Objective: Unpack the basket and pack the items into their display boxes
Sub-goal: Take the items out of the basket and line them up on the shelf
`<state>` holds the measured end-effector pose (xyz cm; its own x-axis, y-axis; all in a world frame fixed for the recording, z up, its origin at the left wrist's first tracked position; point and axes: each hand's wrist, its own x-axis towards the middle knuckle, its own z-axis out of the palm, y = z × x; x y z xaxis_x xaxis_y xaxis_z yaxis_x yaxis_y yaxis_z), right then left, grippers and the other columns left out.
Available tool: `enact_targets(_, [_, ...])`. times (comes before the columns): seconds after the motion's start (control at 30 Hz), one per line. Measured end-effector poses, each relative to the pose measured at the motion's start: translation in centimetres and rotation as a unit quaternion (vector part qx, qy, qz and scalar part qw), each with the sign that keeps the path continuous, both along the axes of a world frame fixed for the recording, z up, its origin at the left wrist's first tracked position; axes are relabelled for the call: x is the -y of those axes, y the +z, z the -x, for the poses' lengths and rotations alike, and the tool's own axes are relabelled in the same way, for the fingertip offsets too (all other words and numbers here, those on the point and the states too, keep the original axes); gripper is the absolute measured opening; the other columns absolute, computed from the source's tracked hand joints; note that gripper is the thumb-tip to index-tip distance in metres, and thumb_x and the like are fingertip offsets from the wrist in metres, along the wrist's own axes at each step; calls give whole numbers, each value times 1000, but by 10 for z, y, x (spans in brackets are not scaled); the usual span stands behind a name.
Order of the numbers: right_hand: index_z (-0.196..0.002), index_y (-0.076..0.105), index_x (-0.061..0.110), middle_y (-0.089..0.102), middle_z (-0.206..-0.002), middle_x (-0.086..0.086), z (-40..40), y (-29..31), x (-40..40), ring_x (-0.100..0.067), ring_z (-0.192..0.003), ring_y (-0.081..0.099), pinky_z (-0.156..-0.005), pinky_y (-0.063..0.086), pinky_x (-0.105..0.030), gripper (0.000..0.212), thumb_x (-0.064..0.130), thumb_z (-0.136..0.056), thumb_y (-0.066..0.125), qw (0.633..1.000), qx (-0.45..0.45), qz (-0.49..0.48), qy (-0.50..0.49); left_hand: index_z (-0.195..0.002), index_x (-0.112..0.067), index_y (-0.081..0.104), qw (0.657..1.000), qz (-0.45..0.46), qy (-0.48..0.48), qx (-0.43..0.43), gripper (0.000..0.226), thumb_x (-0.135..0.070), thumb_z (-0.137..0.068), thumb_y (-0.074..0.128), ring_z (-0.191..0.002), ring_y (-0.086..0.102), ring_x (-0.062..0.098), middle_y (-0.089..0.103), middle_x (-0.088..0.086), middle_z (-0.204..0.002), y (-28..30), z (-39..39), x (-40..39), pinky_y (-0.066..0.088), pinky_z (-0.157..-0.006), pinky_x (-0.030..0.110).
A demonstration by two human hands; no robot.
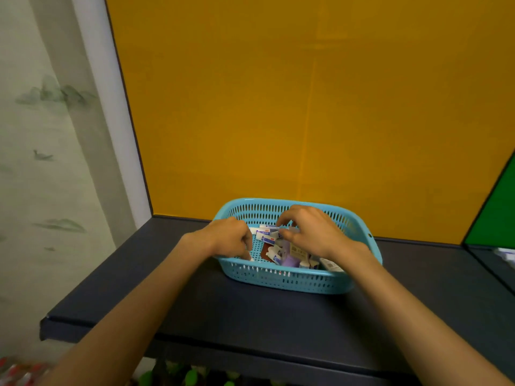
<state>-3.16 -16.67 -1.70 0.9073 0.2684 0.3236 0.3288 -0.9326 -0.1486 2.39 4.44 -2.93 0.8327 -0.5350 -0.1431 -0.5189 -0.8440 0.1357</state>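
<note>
Here one blue slotted basket (281, 280) sits on the dark shelf (195, 307) against the yellow back panel (278, 107), and two hands reach into it. The left hand (231, 238) has its fingers curled down onto a small white item (251, 258) at the basket's left end. The right hand (312, 232) pinches a small white-and-blue box (271, 232) over the pile. Inside, one purple carton (289, 257) shows; the remaining small packets are jumbled and I cannot tell their number.

Basket contents (281, 250) (perhaps cartons) blurred
</note>
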Motion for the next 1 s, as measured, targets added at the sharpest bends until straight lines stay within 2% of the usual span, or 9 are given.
enact_targets(0.1, [-114, 69, 27, 66, -118, 7, -1, -3, -8, -15, -107, 60, -77, 37, -28, 23, 37, -94, 64, 1000, -8, 17, 3, -100, -24, 75, 999, -46, -22, -13, 17, -28, -84, 76, -98, 62, 11, 67, -16, -91, -1, -10, 4, 54, -88, 35])
enact_targets(0.27, [-112, 70, 25, 67, -119, 6, -5, -2, -19, -15, -105, 61, -82, 46, -32, 20, 33, -94, 64, 999, -22, 21, 12, -101, -20, 68, 997, -77, -26, -2, 23, -32, -84, 76, -97, 61, 20, 67, -1, -103, -7, -21, 6, 54, -85, 38])
enact_targets(0.43, [-100, 73, 27, 72, -104, 8, -14, -10, -25, -12, -92, 65, -83, 55, -39, 11, 31, -91, 67, 999, -42, 23, 12, -96, -30, 61, 998, -36, -38, -20, 30, -36, -77, 84, -93, 54, 11, 53, -19, -84, -11, -27, 1, 46, -79, 32])
enact_targets(0.53, [-97, 74, 28, 72, -101, 9, -17, -10, -30, -10, -90, 65, -82, 55, -37, 10, 28, -91, 66, 998, -45, 24, 21, -94, -31, 59, 999, -8, -39, -13, 36, -34, -73, 88, -90, 56, 11, 60, -15, -86, -13, -29, -1, 43, -72, 31])
enact_targets(0.63, [-96, 74, 27, 73, -98, 10, -19, -10, -32, -10, -89, 65, -81, 55, -35, 11, 25, -90, 65, 998, -54, 27, 31, -99, -23, 65, 998, 33, -44, -6, 37, -30, -72, 89, -84, 59, 11, 64, -9, -90, -14, -33, -2, 43, -69, 27])
enact_targets(0.8, [-91, 76, 25, 74, -91, 10, -26, -12, -37, -8, -83, 65, -79, 56, -36, 11, 20, -86, 68, 994, -97, 24, 42, -110, -19, 69, 984, 161, -45, 56, 26, -32, -89, 74, -75, 54, -2, 68, -5, -106, -11, -37, -14, 36, -62, 12])
enact_targets(0.9, [-88, 76, 22, 74, -88, 9, -32, -15, -48, -8, -80, 65, -79, 56, -35, 8, 17, -85, 70, 988, -136, 24, 69, -116, -24, 66, 966, 239, -22, 100, 25, -35, -94, 67, -84, 59, 9, 68, -5, -106, -4, -36, -28, 46, -68, 28])
enact_targets(0.97, [-89, 77, 19, 74, -89, 8, -36, -18, -57, -7, -80, 64, -80, 55, -32, 7, 16, -85, 72, 984, -154, 26, 83, -114, -28, 65, 951, 284, -5, 118, 23, -38, -93, 67, -83, 61, 10, 66, -10, -100, -1, -33, -38, 53, -72, 38])
enact_targets(1.0, [-91, 77, 19, 75, -91, 7, -39, -19, -61, -7, -81, 64, -81, 54, -30, 7, 16, -86, 72, 982, -161, 28, 89, -112, -29, 66, 942, 313, 1, 120, 22, -37, -92, 68, -81, 62, 8, 65, -12, -97, -1, -30, -42, 54, -73, 38])
